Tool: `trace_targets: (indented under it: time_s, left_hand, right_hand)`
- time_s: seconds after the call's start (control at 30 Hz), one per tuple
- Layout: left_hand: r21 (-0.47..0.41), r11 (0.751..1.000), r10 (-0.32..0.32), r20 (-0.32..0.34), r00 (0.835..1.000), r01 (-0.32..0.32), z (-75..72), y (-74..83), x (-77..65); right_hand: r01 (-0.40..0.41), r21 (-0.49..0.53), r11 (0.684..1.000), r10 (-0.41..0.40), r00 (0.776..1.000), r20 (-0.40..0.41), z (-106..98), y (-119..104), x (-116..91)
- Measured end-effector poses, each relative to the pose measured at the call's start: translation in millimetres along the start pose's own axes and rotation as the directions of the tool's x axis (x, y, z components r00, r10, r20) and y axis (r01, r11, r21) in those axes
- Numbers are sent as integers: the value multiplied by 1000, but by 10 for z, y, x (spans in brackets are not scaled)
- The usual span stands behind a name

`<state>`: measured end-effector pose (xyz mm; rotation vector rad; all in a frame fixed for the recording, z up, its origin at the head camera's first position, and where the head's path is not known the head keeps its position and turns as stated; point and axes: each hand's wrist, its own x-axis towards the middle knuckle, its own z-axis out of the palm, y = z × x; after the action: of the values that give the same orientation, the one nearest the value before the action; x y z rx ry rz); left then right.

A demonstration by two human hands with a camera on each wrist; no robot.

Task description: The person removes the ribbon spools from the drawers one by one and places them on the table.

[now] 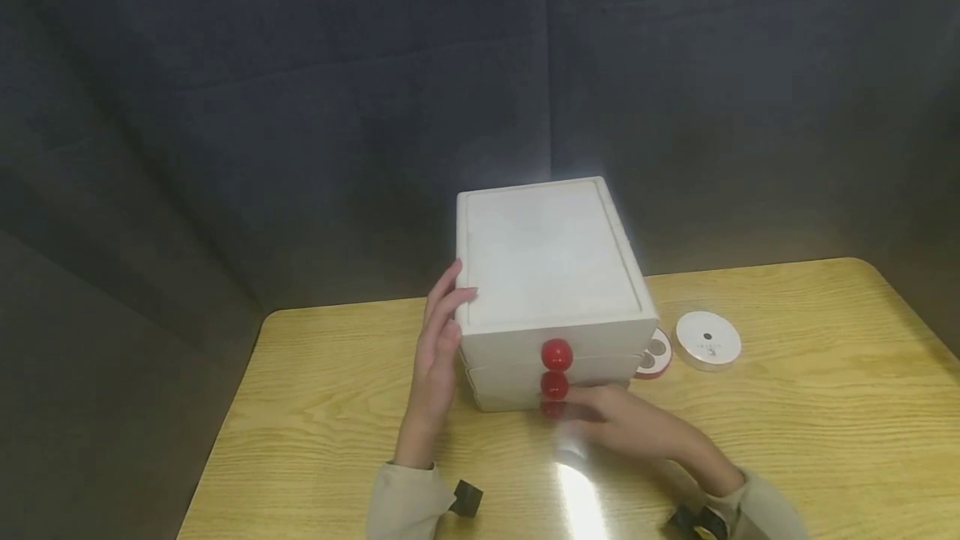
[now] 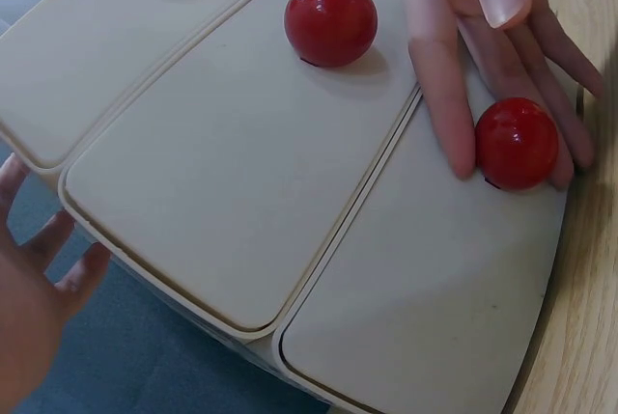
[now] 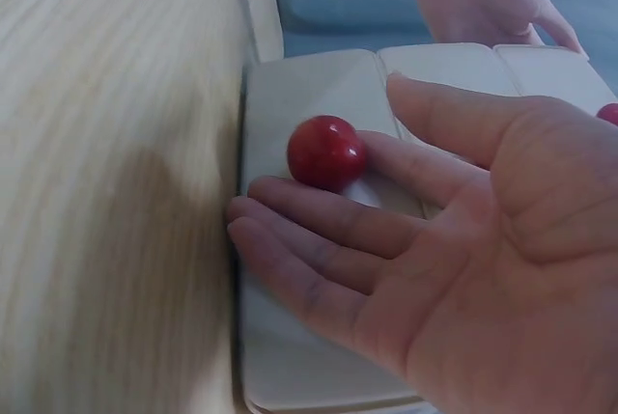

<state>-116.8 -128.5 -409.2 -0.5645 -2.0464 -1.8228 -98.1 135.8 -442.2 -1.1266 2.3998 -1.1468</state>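
A small white cabinet (image 1: 547, 257) with three stacked drawers stands on the wooden table. Each drawer front carries a round red knob; the top knob (image 1: 557, 354) and middle knob (image 1: 554, 385) have no fingers on them. My left hand (image 1: 437, 348) rests against the cabinet's left side, fingertips over the top edge. At the lowest drawer is my right hand (image 1: 633, 425), palm turned up in the right wrist view. Its extended fingers lie on either side of the bottom knob (image 3: 326, 153), with the thumb apart from it. All three drawers appear closed.
To the cabinet's right lies a white disc-shaped spool (image 1: 707, 338). A red-rimmed round item (image 1: 656, 354) with grey circles is partly hidden behind the cabinet. Dark curtains (image 1: 337, 123) hang behind the wooden table (image 1: 315, 407).
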Motion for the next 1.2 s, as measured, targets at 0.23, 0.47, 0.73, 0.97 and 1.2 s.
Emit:
trace_targets:
  time_s: [0.23,0.47,0.73,0.97,1.2]
  left_hand:
    - [0,1000,-4,0,1000,4,-5,11,-7]
    - [2,1000,-8,-4,1000,8,-6,20,-15]
    - [-4,1000,2,-1,1000,-2,7,-7,-8]
    - [-6,1000,5,0,1000,-5,15,6,-3]
    - [13,1000,-16,-3,1000,16,12,9,-12]
  right_hand:
    - [16,20,1000,-15,1000,-22,65,73,36]
    - [18,55,998,-17,1000,-25,71,74,47]
    - [-5,63,998,4,1000,12,42,53,20]
    - [1,50,999,-5,996,92,21,-10,-30]
    - [82,4,997,-81,978,194,-25,-183,-66]
